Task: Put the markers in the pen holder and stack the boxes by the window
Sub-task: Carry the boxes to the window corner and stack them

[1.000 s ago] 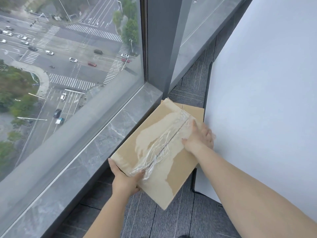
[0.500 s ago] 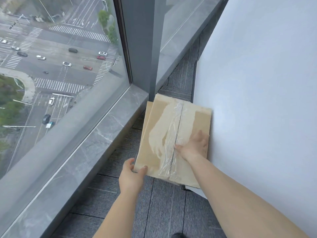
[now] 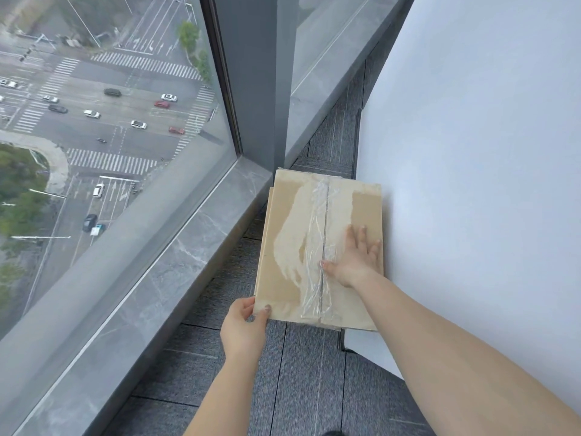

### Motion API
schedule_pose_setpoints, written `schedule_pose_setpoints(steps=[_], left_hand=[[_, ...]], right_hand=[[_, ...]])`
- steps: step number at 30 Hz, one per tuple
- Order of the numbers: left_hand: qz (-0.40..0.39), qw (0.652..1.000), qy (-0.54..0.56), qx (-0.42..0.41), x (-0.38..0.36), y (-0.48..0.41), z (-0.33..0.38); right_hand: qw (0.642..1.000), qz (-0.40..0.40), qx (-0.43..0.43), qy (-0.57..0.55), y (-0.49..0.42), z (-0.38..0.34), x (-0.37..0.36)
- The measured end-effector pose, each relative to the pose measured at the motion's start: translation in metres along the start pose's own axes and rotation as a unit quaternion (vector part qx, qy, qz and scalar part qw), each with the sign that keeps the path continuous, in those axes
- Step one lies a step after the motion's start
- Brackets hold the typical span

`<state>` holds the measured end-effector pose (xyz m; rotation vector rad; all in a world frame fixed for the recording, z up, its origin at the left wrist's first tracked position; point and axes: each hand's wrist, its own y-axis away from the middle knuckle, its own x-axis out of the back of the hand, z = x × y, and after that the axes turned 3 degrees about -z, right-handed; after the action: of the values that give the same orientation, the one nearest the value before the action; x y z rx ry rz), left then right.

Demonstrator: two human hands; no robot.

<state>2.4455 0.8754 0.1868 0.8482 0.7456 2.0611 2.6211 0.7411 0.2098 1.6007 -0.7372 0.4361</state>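
A flat brown cardboard box (image 3: 292,247) with torn clear tape along its seam lies on top of another box, whose edge (image 3: 269,202) shows at the left. The stack sits on the floor between the window sill and a white board. My left hand (image 3: 243,322) grips the top box's near left corner, thumb on top. Resting flat on the right half of the lid is my right hand (image 3: 355,256), fingers spread. No markers or pen holder are in view.
A grey marble window sill (image 3: 151,278) runs along the left below the glass. A grey pillar (image 3: 251,89) stands at the corner behind the boxes. A white board (image 3: 471,184) rises on the right. Grey carpet tiles (image 3: 283,372) cover the floor.
The top box has turned from a diagonal tilt to lie square and flat on the lower box. My right hand has flattened on the lid; my left hand stayed at the near corner.
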Motion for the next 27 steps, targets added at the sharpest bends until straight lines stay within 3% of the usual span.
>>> schedule_pose_setpoints(steps=[9, 17, 21, 27], left_hand=[[0.023, 0.999, 0.041, -0.006, 0.000, 0.003, 0.013], [0.024, 1.000, 0.003, 0.002, 0.002, 0.004, 0.019], [0.012, 0.999, -0.040, 0.003, 0.014, 0.007, 0.034], [0.013, 1.000, -0.022, -0.011, 0.060, 0.041, 0.077]], right_hand=[[0.999, 0.002, 0.028, 0.019, -0.018, -0.013, 0.005], [0.999, 0.035, 0.035, -0.007, -0.011, -0.012, 0.001], [0.995, 0.070, 0.058, -0.040, 0.006, -0.021, -0.001], [0.992, 0.048, 0.086, -0.083, 0.065, -0.052, 0.018]])
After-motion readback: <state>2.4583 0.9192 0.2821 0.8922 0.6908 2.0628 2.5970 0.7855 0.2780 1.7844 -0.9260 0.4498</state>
